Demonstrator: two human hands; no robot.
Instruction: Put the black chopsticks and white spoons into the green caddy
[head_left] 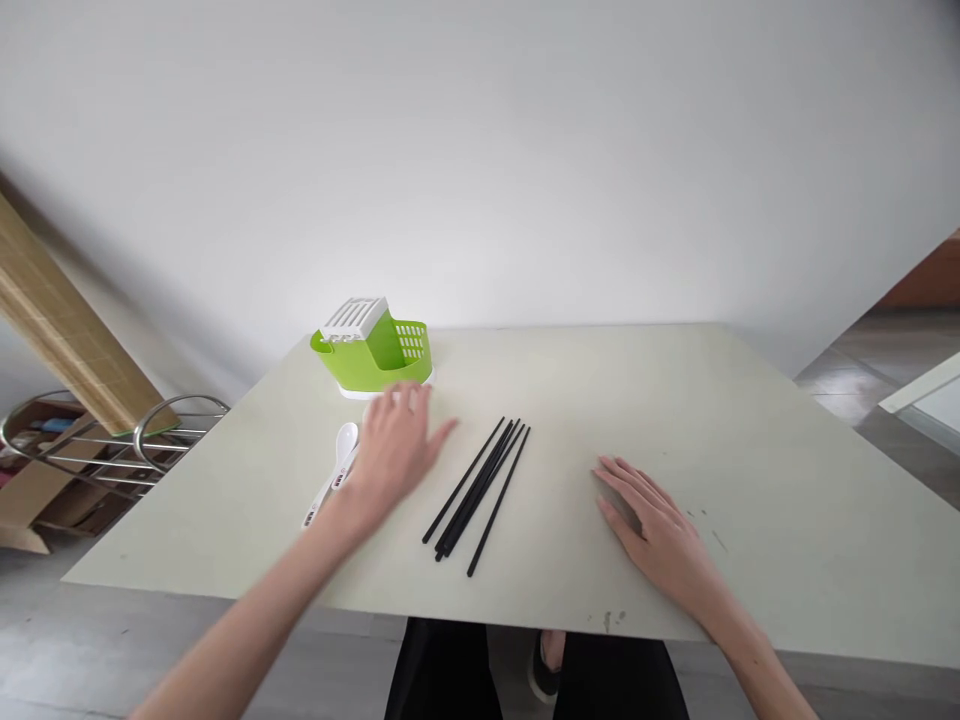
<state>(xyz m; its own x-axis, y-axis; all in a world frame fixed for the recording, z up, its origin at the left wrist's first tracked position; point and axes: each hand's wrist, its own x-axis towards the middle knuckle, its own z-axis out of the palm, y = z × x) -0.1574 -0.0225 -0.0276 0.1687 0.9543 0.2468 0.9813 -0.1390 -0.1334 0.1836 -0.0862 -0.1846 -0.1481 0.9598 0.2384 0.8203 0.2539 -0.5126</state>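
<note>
My left hand [396,440], slightly blurred, is open with the thumb apart, and nothing shows in its grasp. It is over or beside the white spoons [346,440], and partly covers one; dark marks show on their handles. Just beyond its fingers stands a green utensil holder [352,365] with a white slotted top and a white base. Several black chopsticks [480,490] lie loosely side by side between my hands. To their right, my right hand [652,515] rests on the table, fingers stretched out, holding nothing.
The pale table [585,385] meets a white wall [570,160] at its back edge. On the left, a metal rack [112,455] holds boxes beside a leaning wooden board [75,310]. My legs are under the front edge.
</note>
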